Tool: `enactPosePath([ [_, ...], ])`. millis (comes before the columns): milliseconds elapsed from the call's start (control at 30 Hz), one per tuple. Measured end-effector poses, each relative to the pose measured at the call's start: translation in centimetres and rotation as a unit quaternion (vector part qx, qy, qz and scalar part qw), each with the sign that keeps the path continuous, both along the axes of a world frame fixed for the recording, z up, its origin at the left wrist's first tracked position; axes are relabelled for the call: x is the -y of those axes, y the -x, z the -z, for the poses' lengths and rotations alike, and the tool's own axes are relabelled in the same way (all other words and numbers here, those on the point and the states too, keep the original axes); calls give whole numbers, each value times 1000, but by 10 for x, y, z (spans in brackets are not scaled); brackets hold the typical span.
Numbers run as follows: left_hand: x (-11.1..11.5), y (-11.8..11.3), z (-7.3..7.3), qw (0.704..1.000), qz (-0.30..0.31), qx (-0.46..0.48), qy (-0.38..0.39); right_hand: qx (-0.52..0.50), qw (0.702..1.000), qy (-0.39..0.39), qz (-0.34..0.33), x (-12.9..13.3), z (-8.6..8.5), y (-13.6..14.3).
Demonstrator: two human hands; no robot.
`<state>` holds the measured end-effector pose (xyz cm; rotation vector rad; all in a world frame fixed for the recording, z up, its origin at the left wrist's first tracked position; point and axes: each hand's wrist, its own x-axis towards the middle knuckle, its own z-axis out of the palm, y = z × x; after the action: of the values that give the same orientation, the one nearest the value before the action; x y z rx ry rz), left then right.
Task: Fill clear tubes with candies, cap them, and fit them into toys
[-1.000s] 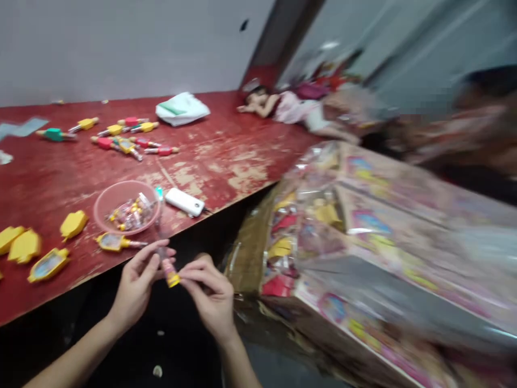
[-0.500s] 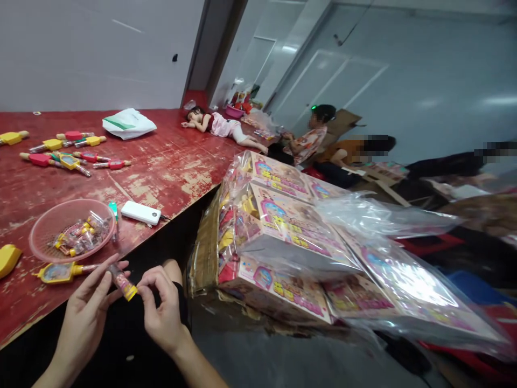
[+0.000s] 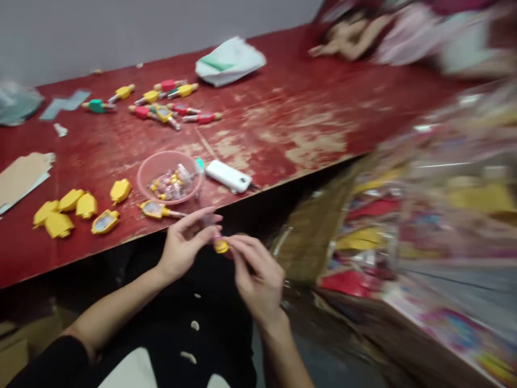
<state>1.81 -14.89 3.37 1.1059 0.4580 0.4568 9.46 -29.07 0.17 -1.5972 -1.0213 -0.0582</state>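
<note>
Over my lap, my left hand [image 3: 183, 242] pinches a small clear tube with a yellow cap [image 3: 221, 246]. My right hand [image 3: 260, 275] has its fingertips closed at the capped end, partly hiding it; both hands are slightly blurred. Just beyond my left hand, a yellow paddle-shaped toy piece [image 3: 154, 209] with a thin stem lies at the table edge. Behind it stands a pink basket [image 3: 141, 180] holding several more of these small tubes. Left of the basket are several loose yellow pieces [image 3: 86, 206].
The red worn table [image 3: 291, 124] carries several assembled toys [image 3: 163, 113], a white power bank [image 3: 228, 176], a white bag [image 3: 231, 62] and cardboard [image 3: 24, 175]. A person [image 3: 404, 40] lies at the far right. A carton of plastic-wrapped boxes [image 3: 452, 242] stands close on my right.
My view has swung left and down, so the table fills more of it and the other people further off are out of sight. Both hands still stay together at the tube.
</note>
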Motion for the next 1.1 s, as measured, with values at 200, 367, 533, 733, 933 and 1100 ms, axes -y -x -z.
enactPosePath([
  [200,6,7,6,999,-19,9,-25,100,992,72,7,2,-2,1],
  [367,5,9,8,1000,9,-10,9,19,999,43,19,0,-6,3],
  [533,2,9,13,999,-8,-27,31,-88,996,31,14,6,0,5],
  [733,1,9,12,998,-3,-35,42,-16,999,26,-16,12,2,5],
  [933,3,11,7,998,-3,-55,33,103,991,83,-7,14,-1,5],
  [1100,1,12,9,997,18,-62,34,67,995,66,-10,11,-3,8],
])
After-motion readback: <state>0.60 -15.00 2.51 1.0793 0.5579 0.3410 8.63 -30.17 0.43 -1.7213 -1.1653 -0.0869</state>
